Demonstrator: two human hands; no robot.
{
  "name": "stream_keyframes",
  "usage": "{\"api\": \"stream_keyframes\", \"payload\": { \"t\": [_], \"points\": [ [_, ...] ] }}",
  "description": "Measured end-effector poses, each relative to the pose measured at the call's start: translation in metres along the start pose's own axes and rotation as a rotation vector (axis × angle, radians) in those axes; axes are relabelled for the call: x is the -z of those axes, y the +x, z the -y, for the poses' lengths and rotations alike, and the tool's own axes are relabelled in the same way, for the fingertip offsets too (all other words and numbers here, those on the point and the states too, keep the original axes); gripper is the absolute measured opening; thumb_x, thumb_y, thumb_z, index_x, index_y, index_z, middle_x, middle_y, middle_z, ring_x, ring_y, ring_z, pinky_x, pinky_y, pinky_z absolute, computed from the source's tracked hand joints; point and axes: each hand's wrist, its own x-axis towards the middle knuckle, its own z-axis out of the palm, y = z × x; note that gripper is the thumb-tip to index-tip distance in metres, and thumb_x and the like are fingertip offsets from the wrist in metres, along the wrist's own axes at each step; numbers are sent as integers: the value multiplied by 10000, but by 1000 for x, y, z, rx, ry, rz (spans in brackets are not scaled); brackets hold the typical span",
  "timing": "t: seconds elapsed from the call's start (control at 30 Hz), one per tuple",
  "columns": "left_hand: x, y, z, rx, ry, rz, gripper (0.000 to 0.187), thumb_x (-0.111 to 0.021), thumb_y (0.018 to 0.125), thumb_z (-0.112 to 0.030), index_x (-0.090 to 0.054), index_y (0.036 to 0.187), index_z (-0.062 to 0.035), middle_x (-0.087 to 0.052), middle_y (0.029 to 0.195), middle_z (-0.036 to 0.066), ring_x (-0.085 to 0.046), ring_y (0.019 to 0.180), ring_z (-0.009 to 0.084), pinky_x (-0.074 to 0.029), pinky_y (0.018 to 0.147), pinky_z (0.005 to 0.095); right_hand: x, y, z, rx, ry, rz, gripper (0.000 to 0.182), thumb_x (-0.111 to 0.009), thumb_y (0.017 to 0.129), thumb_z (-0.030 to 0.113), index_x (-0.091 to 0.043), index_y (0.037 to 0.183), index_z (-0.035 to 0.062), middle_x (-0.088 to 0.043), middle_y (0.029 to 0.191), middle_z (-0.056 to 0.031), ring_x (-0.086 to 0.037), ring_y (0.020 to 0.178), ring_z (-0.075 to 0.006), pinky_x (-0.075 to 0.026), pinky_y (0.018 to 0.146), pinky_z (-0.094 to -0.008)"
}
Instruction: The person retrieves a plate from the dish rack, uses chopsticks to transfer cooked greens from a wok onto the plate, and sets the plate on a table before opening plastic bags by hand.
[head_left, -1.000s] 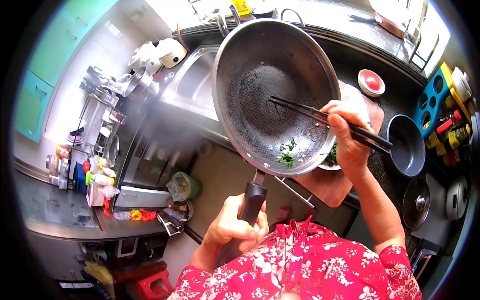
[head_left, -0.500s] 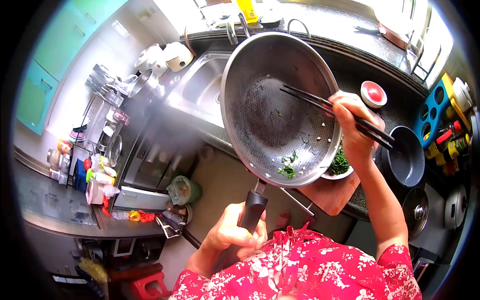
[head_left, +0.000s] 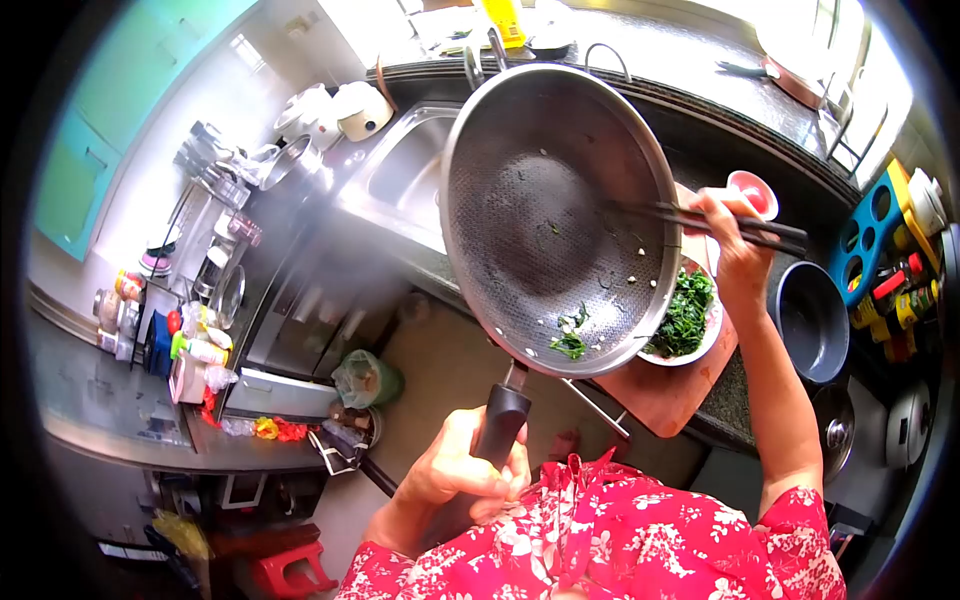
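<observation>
The left hand (head_left: 462, 470) is gripping the black handle of the round steel pan (head_left: 555, 200), tilting it above a white bowl of greens (head_left: 688, 318); the right hand (head_left: 738, 250) is pinching dark chopsticks (head_left: 720, 225).

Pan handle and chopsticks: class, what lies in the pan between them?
In the head view, a small clump of greens and pale bits lie on the pan between the left hand and the chopsticks.
</observation>
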Motion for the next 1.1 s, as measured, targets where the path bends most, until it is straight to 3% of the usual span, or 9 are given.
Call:
{"api": "stream_keyframes", "payload": {
  "t": [0.1,0.17,0.23,0.27,0.3,0.63,0.77,1.0,1.1],
  "points": [
    [1,3,2,-16,10,18,480,-546,555,64,-391,1009,89,-523,607,239,-406,319,153,-330,300,258,-7,7,-3,137,-212,115,97,-569,853,82,-605,857,-8,-609,768,-48,-594,689,-116,-495,654,-249],
    [-2,3,1,-5,4,17,481,-548,548,50,-390,1000,92,-520,599,241,-403,315,155,-327,295,258,2,-1,-4,-103,-80,67,113,-570,856,102,-611,891,3,-607,761,-47,-612,741,-124,-505,688,-252],
    [-2,3,1,-30,9,22,485,-550,538,35,-390,992,93,-519,595,240,-401,313,155,-326,294,257,34,-16,-51,9,-118,-5,131,-547,861,82,-587,819,-35,-630,757,-119,-627,630,-172,-523,580,-253],
    [-4,4,1,-19,31,-9,483,-551,532,26,-392,984,93,-518,591,238,-401,312,156,-326,293,257,45,-22,-35,-260,11,30,129,-529,861,67,-570,804,-42,-630,758,-143,-639,655,-202,-548,621,-297],
    [-4,4,1,-19,27,-11,483,-551,532,26,-392,984,93,-518,591,238,-401,312,156,-326,293,257,55,-29,-30,-326,54,14,118,-530,856,57,-569,790,-32,-627,743,-127,-633,638,-189,-543,596,-293],
    [-6,9,-4,20,52,3,418,-561,555,45,-410,945,47,-511,570,186,-456,360,173,-340,345,281,43,-8,-46,-24,37,-94,129,-578,853,103,-590,854,-26,-620,786,-87,-633,686,-169,-530,632,-272],
    [-8,11,-2,9,41,12,412,-560,560,48,-414,945,41,-509,567,179,-454,358,171,-339,344,281,54,-32,-36,-382,122,-116,78,-541,849,51,-556,811,-16,-621,740,-135,-643,645,-222,-547,560,-296],
    [-13,12,-1,23,27,-3,479,-561,534,62,-403,985,90,-528,613,250,-425,321,168,-324,292,261,41,-16,-21,-192,86,13,110,-559,859,94,-580,837,-12,-628,799,-99,-636,712,-188,-522,697,-306],
    [-15,11,-1,42,62,14,379,-551,573,64,-430,931,35,-508,547,162,-442,353,158,-333,338,271,42,-17,-28,-210,81,33,93,-574,846,79,-583,832,-11,-631,791,-97,-634,720,-172,-510,706,-286]
  ]
}}
